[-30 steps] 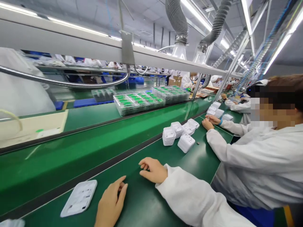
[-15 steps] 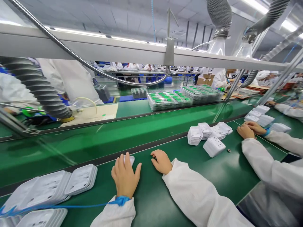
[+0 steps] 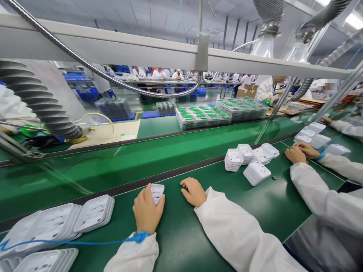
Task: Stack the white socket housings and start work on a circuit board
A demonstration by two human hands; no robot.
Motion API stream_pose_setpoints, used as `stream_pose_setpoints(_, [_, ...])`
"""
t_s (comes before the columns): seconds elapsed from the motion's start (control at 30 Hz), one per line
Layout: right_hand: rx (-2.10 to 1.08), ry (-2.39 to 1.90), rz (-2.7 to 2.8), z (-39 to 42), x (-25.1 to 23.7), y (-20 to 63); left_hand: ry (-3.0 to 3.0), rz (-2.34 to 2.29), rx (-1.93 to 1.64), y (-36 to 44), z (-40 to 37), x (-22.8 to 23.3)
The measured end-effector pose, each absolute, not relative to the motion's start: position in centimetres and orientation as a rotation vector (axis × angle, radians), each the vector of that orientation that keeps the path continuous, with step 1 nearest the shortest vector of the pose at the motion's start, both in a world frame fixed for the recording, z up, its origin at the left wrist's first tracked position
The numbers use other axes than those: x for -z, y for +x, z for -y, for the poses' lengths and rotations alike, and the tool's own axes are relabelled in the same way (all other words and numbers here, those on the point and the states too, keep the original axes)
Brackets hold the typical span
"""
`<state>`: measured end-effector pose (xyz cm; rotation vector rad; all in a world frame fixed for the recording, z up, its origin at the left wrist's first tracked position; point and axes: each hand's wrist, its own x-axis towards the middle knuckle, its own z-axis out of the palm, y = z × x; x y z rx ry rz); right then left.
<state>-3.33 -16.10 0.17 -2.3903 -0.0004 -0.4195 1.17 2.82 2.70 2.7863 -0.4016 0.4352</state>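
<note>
My left hand (image 3: 146, 210) rests on the green bench and grips a small white plastic socket part (image 3: 157, 192), which sticks out past my fingers. A blue wrist strap (image 3: 138, 237) circles that wrist, its cord running off to the left. My right hand (image 3: 194, 192) lies curled on the mat just right of the part, holding nothing. Fanned stacks of white socket plates (image 3: 56, 224) lie at the lower left, near my left arm.
A green conveyor belt (image 3: 119, 162) runs beyond the bench. Stacked white housings (image 3: 249, 158) sit to the right, by a co-worker's hands (image 3: 300, 153). Trays of green boards (image 3: 204, 115) stand across the belt. A ribbed extraction hose (image 3: 42, 102) hangs at the left.
My view swung left, bringing the plate stacks and hose into sight. My left hand moved forward onto the small white part and lifted its edge; my right hand stayed put.
</note>
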Motion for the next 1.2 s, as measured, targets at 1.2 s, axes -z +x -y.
stream_pose_setpoints(1.2, [0.375, -2.449, -0.011, 16.2, -0.1, -3.2, 2.858, 0.209, -0.456, 2.7, -3.6, -3.5])
